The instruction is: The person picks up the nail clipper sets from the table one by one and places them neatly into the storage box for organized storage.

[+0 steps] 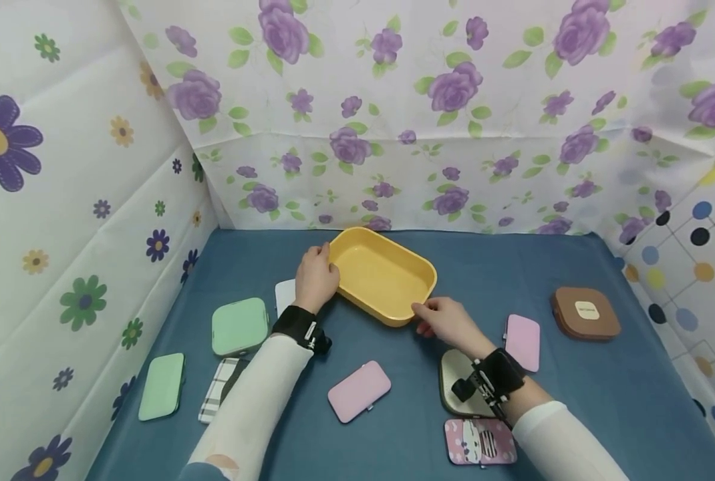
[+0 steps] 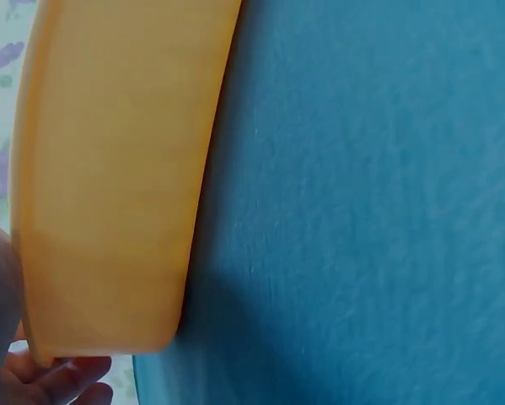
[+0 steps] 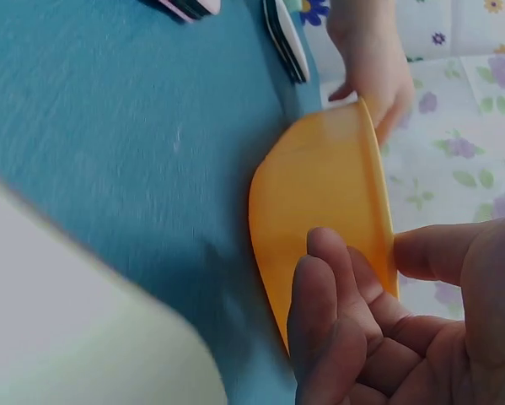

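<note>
Both hands on the tray. Left hand pinches the rim at its left end; right hand pinches the rim at the near right corner, thumb on the rim, fingers curled against the outer wall. Tray: plain yellow, rectangular, rounded corners, raised walls, smooth bare floor. It sits between the hands, skewed, at the far side of the blue bench; can't tell if the base touches.

Flat cases around it look closed, contents hidden. Pale case under the right wrist, cat-print case just below that. Pink case between the forearms, second pink case right of the right wrist, brown case further right. Left: white item partly behind the left hand, mint case, plaid item partly under the forearm, green case outermost.
</note>
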`<action>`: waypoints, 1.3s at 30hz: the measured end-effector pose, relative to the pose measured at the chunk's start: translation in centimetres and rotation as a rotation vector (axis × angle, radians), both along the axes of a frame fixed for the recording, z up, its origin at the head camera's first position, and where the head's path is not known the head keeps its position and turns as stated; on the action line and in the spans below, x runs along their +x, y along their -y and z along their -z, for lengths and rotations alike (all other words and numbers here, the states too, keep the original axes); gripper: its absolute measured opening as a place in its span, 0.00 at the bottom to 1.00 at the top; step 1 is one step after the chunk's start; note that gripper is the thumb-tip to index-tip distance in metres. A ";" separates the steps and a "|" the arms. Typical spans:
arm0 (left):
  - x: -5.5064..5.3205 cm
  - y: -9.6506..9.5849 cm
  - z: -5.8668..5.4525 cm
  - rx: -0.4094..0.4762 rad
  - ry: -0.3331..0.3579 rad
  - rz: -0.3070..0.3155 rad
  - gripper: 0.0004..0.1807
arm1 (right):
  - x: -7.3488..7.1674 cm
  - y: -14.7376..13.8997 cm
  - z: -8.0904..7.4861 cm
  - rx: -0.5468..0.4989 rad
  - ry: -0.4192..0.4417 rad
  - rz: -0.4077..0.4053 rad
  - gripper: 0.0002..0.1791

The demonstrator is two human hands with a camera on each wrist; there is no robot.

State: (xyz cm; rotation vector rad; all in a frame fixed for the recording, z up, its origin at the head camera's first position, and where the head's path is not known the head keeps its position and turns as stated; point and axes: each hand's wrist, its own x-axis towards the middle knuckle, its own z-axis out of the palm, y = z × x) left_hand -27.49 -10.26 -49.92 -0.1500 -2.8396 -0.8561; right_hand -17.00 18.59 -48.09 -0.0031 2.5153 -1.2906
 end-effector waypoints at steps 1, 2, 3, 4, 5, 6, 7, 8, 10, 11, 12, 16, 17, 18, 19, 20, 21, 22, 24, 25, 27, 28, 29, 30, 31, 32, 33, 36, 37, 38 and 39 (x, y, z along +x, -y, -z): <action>0.2 -0.1 0.1 0.017 -0.008 0.002 0.27 | 0.0 -0.4 0.0 -0.003 0.002 0.007 0.23; 0.4 -0.1 0.3 0.043 -0.014 0.000 0.26 | 0.1 -0.8 0.1 -0.007 0.006 0.015 0.23; 0.6 -0.2 0.5 0.077 -0.022 -0.005 0.24 | 0.1 -1.1 0.2 -0.008 0.008 0.026 0.22; 0.8 -0.3 0.7 0.119 -0.031 -0.012 0.23 | 0.2 -1.5 0.2 -0.010 0.007 0.036 0.22; 1.0 -0.3 0.9 0.167 -0.035 -0.021 0.21 | 0.2 -1.9 0.3 -0.012 0.008 0.046 0.22; 1.3 -0.4 1.1 0.215 -0.039 -0.031 0.20 | 0.3 -2.2 0.4 -0.016 0.008 0.056 0.22; 1.5 -0.4 1.4 0.266 -0.041 -0.042 0.19 | 0.3 -2.6 0.5 -0.021 0.009 0.068 0.22; 1.8 -0.4 1.7 0.315 -0.043 -0.051 0.18 | 0.3 -2.9 0.5 -0.027 0.011 0.079 0.23; 2.4 -0.5 2.1 0.396 -0.045 -0.066 0.16 | 0.4 -3.5 0.6 -0.041 0.015 0.099 0.23; 2.6 -0.6 2.4 0.428 -0.044 -0.070 0.16 | 0.4 -3.7 0.5 -0.050 0.018 0.111 0.22; 2.9 -0.6 2.5 0.459 -0.043 -0.073 0.16 | 0.4 -4.0 0.5 -0.057 0.019 0.120 0.22; 3.9 -0.8 3.0 0.542 -0.022 -0.077 0.17 | 0.5 -4.6 0.5 -0.072 0.030 0.153 0.20; 4.2 -0.8 3.0 0.555 -0.014 -0.079 0.17 | 0.5 -4.7 0.6 -0.069 0.033 0.161 0.20; 4.4 -0.8 3.1 0.566 -0.005 -0.083 0.17 | 0.4 -4.8 0.6 -0.065 0.036 0.167 0.20; 4.7 -0.8 3.2 0.576 0.005 -0.086 0.17 | 0.4 -4.9 0.6 -0.059 0.040 0.175 0.20; 4.9 -0.7 3.3 0.585 0.017 -0.091 0.16 | 0.4 -5.1 0.7 -0.046 0.039 0.179 0.20; 5.1 -0.7 3.4 0.595 0.029 -0.094 0.15 | 0.4 -5.2 0.7 -0.039 0.039 0.186 0.20; 5.3 -0.6 3.5 0.603 0.043 -0.097 0.13 | 0.4 -5.3 0.8 -0.030 0.035 0.190 0.21; 5.7 -0.6 3.7 0.629 0.075 -0.098 0.11 | 0.3 -5.5 0.8 -0.015 0.020 0.194 0.21; 5.9 -0.5 3.7 0.643 0.091 -0.097 0.10 | 0.3 -5.7 0.9 -0.009 0.012 0.196 0.20; 6.2 -0.4 3.7 0.665 0.117 -0.091 0.09 | 0.2 -5.9 0.8 -0.004 -0.005 0.195 0.20; 6.3 -0.4 3.7 0.673 0.129 -0.087 0.10 | 0.1 -6.0 0.8 -0.003 -0.013 0.193 0.20; 6.5 -0.4 3.6 0.683 0.140 -0.082 0.10 | 0.0 -6.2 0.8 0.000 -0.022 0.190 0.20; 6.5 -0.3 3.5 0.693 0.152 -0.075 0.10 | -0.1 -6.3 0.8 0.002 -0.030 0.187 0.21; 6.6 -0.3 3.3 0.701 0.164 -0.068 0.10 | -0.2 -6.4 0.8 0.006 -0.036 0.188 0.21; 6.7 -0.2 3.2 0.708 0.178 -0.061 0.10 | -0.3 -6.6 0.8 0.008 -0.041 0.188 0.21; 6.7 -0.2 3.1 0.717 0.195 -0.052 0.10 | -0.4 -6.7 0.8 0.009 -0.045 0.190 0.22; 6.6 -0.3 3.0 0.757 0.249 -0.019 0.10 | -0.6 -7.2 0.8 0.013 -0.047 0.201 0.22; 6.6 -0.4 3.0 0.770 0.266 -0.006 0.11 | -0.6 -7.4 0.8 0.011 -0.046 0.207 0.22; 6.5 -0.4 3.0 0.781 0.280 0.007 0.11 | -0.5 -7.5 0.8 0.009 -0.045 0.212 0.22; 6.5 -0.5 3.0 0.793 0.293 0.020 0.12 | -0.5 -7.7 0.8 0.008 -0.045 0.219 0.22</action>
